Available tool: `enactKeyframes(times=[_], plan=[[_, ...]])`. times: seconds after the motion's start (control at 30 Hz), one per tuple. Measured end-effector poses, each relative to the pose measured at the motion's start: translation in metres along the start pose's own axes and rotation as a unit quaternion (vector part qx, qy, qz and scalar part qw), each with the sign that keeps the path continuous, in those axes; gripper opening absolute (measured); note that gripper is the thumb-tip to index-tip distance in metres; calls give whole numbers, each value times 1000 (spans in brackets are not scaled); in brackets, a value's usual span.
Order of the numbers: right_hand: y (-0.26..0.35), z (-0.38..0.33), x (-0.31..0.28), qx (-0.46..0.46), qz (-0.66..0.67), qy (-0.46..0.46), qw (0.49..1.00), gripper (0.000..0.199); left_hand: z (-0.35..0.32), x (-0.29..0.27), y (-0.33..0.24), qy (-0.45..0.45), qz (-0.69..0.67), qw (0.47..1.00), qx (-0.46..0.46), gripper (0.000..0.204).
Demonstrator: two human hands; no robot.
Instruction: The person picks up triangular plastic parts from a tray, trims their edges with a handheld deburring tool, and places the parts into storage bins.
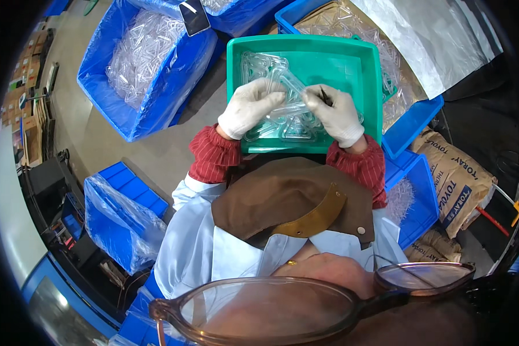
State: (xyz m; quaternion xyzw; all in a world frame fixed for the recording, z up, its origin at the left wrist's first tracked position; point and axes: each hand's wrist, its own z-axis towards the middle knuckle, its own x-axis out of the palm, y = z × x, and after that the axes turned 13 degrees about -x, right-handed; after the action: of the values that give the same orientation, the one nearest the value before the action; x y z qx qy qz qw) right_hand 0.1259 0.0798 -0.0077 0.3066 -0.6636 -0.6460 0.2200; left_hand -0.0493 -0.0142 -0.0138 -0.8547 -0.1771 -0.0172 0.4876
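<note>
Both my hands wear white gloves and work above a green plastic tray (360, 63). Between them is a transparent plastic part (293, 82), long and narrow. My left hand (251, 108) is closed on its left side, thumb pointing right. My right hand (337, 114) pinches the other side with thumb and forefinger. A small dark object (326, 97) also sticks out between the right-hand fingers; its kind I cannot make out. Several similar transparent parts (297, 128) lie loose in the tray, below and behind my hands, some partly hidden by the gloves.
A blue bin (106, 118) lined with film, heaped with transparent pieces (141, 55), stands at the far left. A phone (195, 17) rests on its edge. Another blue bin (412, 130) stands beyond the tray at right, under silver sheeting (429, 40). Brown paper sacks (452, 179) lie right.
</note>
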Motion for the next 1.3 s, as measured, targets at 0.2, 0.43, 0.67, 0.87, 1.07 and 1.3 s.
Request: enactKeyframes(times=[0.2,0.43,0.67,0.87,1.07,1.3], plan=[[0,5,-3,-85,-34,-8,996,32,5,17,4,-32,-175,984,-23,28],[-13,-9,-5,-136,-13,16,991,49,2,24,9,-63,-229,971,-35,29],[-6,-1,17,-71,7,-55,996,23,15,19,27,-37,-217,975,-25,30],[1,22,-6,-37,9,32,999,22,16,12,11,-98,70,984,128,38],[-11,3,0,-187,-14,-5,982,36,11,14,15,-92,-205,974,-26,21],[-20,-11,10,-230,-94,6,969,28,9,25,13,-133,-253,958,-20,21]])
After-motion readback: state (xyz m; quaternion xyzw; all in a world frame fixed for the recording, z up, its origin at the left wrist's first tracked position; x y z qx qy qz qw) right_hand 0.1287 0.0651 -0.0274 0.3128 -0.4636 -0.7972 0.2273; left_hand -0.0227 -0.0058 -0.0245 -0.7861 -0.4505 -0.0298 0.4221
